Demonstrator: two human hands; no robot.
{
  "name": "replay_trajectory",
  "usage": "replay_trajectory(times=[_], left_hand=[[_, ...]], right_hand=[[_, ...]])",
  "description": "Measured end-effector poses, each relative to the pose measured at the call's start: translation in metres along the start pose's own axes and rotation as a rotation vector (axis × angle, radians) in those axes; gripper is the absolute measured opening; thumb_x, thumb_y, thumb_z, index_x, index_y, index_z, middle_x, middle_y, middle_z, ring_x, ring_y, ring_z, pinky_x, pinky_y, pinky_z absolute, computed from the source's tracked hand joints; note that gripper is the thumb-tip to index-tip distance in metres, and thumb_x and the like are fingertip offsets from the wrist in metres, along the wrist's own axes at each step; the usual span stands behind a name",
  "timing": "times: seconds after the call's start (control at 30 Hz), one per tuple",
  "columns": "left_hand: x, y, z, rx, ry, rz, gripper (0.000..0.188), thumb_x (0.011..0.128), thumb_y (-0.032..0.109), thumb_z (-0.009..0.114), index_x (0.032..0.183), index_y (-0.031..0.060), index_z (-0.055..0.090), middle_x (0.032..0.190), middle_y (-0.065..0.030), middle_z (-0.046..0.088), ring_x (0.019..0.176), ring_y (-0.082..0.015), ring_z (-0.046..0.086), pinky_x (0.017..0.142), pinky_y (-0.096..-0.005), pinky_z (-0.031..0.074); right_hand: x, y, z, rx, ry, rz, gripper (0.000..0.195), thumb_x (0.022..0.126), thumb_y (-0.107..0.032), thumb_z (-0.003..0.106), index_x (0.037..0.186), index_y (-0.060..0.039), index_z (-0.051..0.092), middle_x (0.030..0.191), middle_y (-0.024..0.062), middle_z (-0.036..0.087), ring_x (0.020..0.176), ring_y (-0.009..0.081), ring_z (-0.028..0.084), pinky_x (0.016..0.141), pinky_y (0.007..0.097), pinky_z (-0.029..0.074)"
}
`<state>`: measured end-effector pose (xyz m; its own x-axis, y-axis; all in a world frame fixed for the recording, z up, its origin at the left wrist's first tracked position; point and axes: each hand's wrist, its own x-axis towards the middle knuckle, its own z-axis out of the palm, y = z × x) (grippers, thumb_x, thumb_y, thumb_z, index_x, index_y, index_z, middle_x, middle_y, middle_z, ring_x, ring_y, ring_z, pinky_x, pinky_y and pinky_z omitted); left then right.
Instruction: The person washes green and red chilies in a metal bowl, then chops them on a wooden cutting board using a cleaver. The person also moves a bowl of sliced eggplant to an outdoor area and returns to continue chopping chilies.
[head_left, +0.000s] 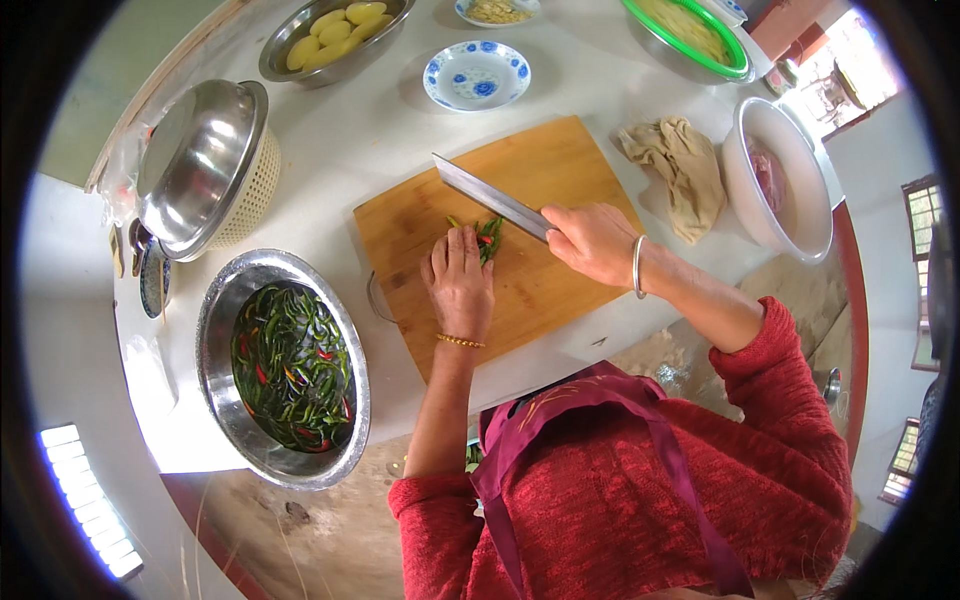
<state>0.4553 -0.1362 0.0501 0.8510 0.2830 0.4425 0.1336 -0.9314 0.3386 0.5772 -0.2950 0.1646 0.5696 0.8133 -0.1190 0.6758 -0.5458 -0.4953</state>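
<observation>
On a wooden cutting board (540, 315), my left hand (459, 281) rests over a small bunch of green and red chili peppers (491, 234), its fingers pressing on them. My right hand (592, 244) grips a kitchen knife (491, 199), whose broad blade points away to the upper left above the board, just beyond the peppers. Its handle is hidden in my fist. Left of the board, a metal basin (356, 390) holds many more green and red chili peppers (292, 367) in water.
Behind the board stands a blue-flowered plate (476, 75). A bowl of peeled potatoes (337, 34), an upturned metal bowl on a colander (247, 187) and a green-rimmed basket (686, 34) surround the work area. Right lie a crumpled cloth (679, 176) and a white basin with meat (765, 176).
</observation>
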Motion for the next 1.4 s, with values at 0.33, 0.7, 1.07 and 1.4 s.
replay_trajectory(times=[0.33,0.7,1.07,1.4], left_hand=[[-0.005,0.01,-0.014,-0.04,0.019,-0.042,0.046,0.073,0.004,0.063,0.118,0.0004,0.055,0.121,-0.0115,0.054,0.112,-0.0278,0.048,0.1,-0.0468,0.031],[-0.009,0.002,-0.008,-0.263,0.083,-0.069,0.04,0.07,-0.003,0.063,0.11,-0.0021,0.059,0.115,-0.0154,0.057,0.104,-0.0345,0.052,0.089,-0.0408,0.045],[-0.01,0.0,-0.007,-0.26,0.101,-0.088,0.044,0.069,-0.003,0.066,0.112,-0.0026,0.058,0.118,-0.0164,0.056,0.108,-0.0348,0.052,0.092,-0.0414,0.044],[-0.014,0.0,-0.001,-0.28,0.121,-0.124,0.042,0.07,-0.001,0.069,0.11,-0.004,0.059,0.118,-0.0177,0.057,0.11,-0.0359,0.052,0.095,-0.0412,0.043]], right_hand=[[0.001,-0.006,0.019,-0.113,0.038,-0.013,0.018,0.085,-0.017,0.052,0.077,-0.0009,0.052,0.063,0.0178,0.058,0.061,0.0386,0.056,0.057,0.0485,0.043],[0.021,-0.023,-0.009,-0.206,-0.194,-0.117,0.014,0.083,-0.014,0.051,0.077,-0.0019,0.056,0.063,0.0186,0.058,0.062,0.039,0.057,0.057,0.0472,0.045],[0.001,-0.025,0.0,-0.133,-0.076,-0.076,0.018,0.085,-0.014,0.047,0.073,-0.001,0.052,0.062,0.0199,0.056,0.059,0.04,0.054,0.056,0.0485,0.043],[0.003,-0.032,0.016,-0.137,-0.155,-0.035,0.02,0.084,-0.016,0.05,0.073,0.0004,0.052,0.061,0.0194,0.056,0.058,0.0401,0.054,0.056,0.048,0.043]])
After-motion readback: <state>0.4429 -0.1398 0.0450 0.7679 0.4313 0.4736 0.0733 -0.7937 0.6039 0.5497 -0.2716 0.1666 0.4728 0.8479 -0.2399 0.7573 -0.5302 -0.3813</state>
